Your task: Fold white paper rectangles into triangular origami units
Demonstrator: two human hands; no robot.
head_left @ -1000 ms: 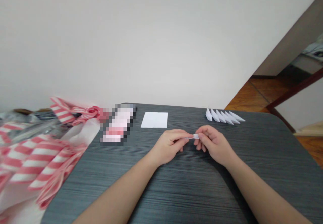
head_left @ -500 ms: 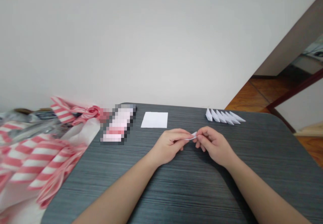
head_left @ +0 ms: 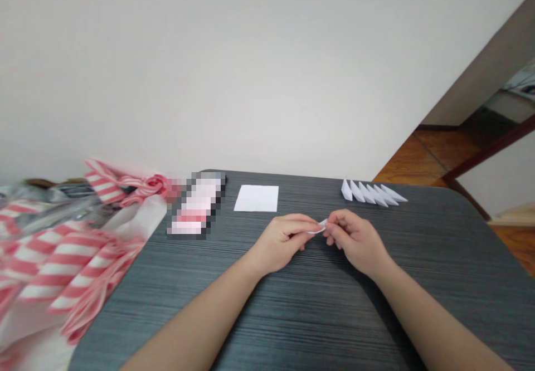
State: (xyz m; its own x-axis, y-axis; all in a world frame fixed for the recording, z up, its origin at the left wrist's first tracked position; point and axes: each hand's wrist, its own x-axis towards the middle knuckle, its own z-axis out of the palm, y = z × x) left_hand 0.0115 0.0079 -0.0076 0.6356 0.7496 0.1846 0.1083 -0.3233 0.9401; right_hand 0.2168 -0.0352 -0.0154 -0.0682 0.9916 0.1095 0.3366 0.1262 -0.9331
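A small folded piece of white paper (head_left: 319, 228) is pinched between my two hands above the dark table. My left hand (head_left: 288, 243) grips its left end with thumb and fingers closed. At the other end, the thumb and forefinger of my right hand (head_left: 354, 242) pinch the tip, with the other fingers curled beneath. Most of the folded paper is hidden by my fingers. Beyond my left hand lies a flat white paper square (head_left: 256, 198). Past my right hand, several folded white paper pieces (head_left: 370, 194) with pointed ends sit in an overlapping row.
A blurred-out phone-like object (head_left: 197, 204) lies at the table's (head_left: 292, 315) back left. Red-and-white striped cloth (head_left: 71, 265) is heaped beside the table on the left. A pale wall (head_left: 251, 70) rises behind the table; wooden floor (head_left: 403, 159) shows at the right.
Little differs. My fingers have shifted very slightly around the folded paper, which is a touch more tilted; everything on the table stays in place.
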